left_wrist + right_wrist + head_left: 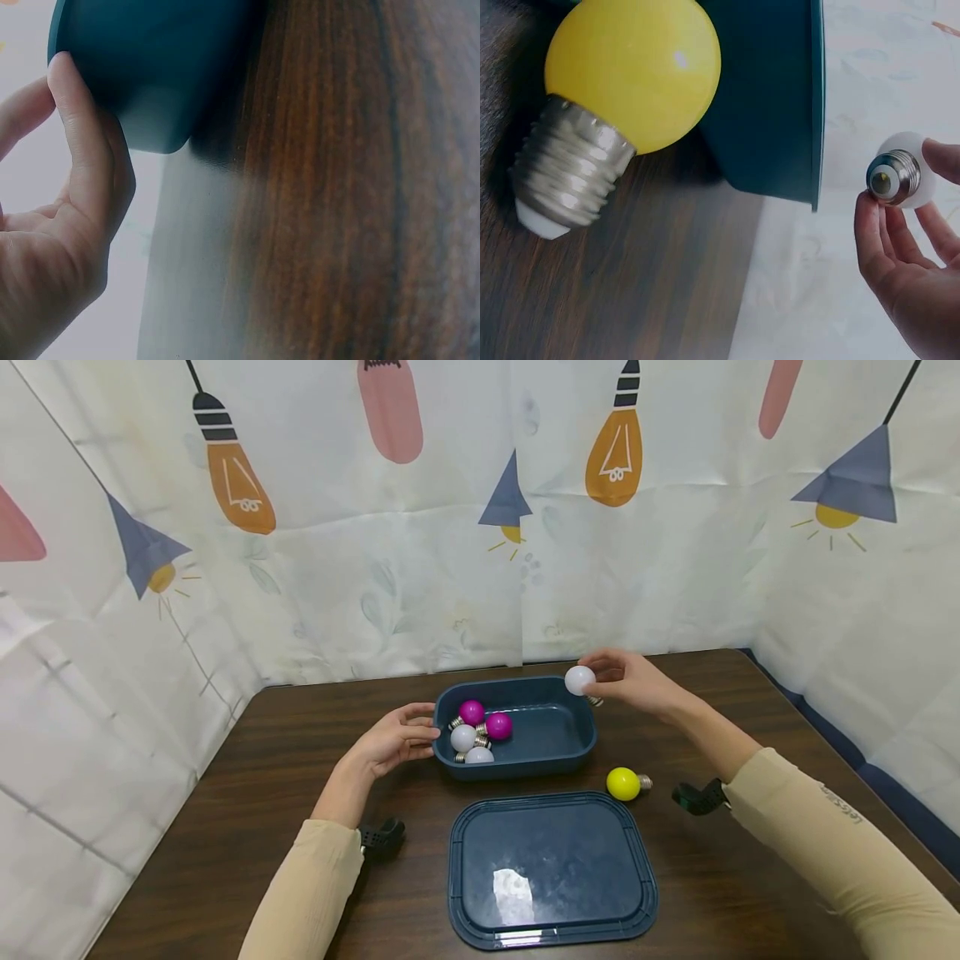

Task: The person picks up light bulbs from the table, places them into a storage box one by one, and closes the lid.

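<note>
In the head view my right hand (pixel 636 681) pinches a white light bulb (pixel 580 680) between thumb and fingertips, above the back right corner of a dark blue box (pixel 551 735). The right wrist view shows that bulb's metal screw base (pixel 897 178) facing the camera. At the box's left end, my left hand (pixel 395 739) touches the rim with loosely bent fingers. Its fingertips also meet the rim in the left wrist view, beside the box wall (pixel 157 75). Inside, at the left, lie two magenta bulbs (pixel 498 726) and two white bulbs (pixel 463 738).
A yellow bulb (pixel 623 784) lies on the brown wooden table (pixel 712 877), just off the box's front right corner. In front of the box rests a flat dark blue lid (pixel 555 860) with a raised rim. A patterned curtain (pixel 435 585) hangs behind the table.
</note>
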`<state>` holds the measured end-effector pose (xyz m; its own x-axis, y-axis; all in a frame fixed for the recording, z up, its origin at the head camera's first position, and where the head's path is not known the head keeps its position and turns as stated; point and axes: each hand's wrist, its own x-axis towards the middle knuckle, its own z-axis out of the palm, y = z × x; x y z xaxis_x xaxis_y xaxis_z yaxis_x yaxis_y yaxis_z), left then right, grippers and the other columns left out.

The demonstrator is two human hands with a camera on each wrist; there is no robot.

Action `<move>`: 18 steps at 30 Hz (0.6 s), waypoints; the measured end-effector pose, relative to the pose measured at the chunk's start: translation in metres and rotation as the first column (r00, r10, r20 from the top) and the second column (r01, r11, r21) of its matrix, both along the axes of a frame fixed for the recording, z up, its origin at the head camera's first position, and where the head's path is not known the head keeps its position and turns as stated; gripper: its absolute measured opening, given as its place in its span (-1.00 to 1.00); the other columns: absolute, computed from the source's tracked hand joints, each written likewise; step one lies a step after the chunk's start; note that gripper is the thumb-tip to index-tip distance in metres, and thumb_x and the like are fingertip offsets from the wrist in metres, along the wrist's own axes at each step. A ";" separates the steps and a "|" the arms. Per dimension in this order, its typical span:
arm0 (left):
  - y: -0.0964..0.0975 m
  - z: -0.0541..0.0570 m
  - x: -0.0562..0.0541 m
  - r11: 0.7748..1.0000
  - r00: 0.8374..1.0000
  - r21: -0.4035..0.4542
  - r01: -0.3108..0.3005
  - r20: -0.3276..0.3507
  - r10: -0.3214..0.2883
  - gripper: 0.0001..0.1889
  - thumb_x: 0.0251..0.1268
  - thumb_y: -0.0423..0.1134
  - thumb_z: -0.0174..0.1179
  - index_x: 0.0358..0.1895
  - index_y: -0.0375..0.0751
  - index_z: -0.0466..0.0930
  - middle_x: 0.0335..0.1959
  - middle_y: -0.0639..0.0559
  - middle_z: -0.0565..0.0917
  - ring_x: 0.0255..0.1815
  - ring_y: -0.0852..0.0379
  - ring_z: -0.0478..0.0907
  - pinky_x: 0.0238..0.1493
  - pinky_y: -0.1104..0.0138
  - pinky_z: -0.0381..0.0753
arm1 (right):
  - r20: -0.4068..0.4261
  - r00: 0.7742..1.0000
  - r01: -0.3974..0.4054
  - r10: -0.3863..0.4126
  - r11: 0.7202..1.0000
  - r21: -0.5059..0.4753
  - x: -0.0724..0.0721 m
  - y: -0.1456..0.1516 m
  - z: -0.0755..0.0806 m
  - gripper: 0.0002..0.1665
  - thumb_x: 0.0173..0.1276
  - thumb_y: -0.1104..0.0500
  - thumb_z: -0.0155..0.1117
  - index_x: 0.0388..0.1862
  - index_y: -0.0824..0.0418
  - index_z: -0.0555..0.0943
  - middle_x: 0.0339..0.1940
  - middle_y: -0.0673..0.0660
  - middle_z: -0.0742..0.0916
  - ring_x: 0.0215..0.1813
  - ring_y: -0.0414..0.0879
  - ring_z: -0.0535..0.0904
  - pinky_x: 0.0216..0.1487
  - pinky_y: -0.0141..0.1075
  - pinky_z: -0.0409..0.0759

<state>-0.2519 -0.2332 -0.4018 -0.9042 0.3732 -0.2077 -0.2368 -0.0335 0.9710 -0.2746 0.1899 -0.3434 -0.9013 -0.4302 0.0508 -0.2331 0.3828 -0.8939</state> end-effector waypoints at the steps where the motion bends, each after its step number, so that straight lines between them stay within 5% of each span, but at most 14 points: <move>1: 0.000 0.000 0.000 1.000 1.000 -0.001 -0.003 0.000 0.003 -0.33 0.48 -0.49 0.14 0.54 -0.40 0.05 0.10 -0.25 0.52 -0.25 0.17 0.67 -0.15 0.31 0.72 | -0.001 1.000 0.003 -0.003 1.000 0.001 -0.001 -0.002 0.000 -0.43 0.45 0.18 0.40 0.35 0.32 0.46 0.24 0.32 0.60 0.20 0.20 0.56 0.22 0.15 0.52; 18: 0.001 0.002 0.001 1.000 1.000 -0.011 -0.015 0.003 0.015 -0.33 0.47 -0.50 0.15 0.54 -0.38 0.07 0.12 -0.28 0.50 -0.21 0.15 0.69 -0.15 0.30 0.73 | -0.013 1.000 -0.028 0.028 1.000 -0.011 -0.009 -0.034 -0.006 -0.47 0.42 0.23 0.42 0.30 0.32 0.51 0.23 0.33 0.61 0.18 0.21 0.57 0.17 0.08 0.56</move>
<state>-0.2507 -0.2321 -0.4003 -0.9091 0.3570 -0.2149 -0.2398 -0.0266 0.9705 -0.2841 0.1554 -0.3489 -0.8881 -0.4547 0.0669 -0.2549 0.3662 -0.8949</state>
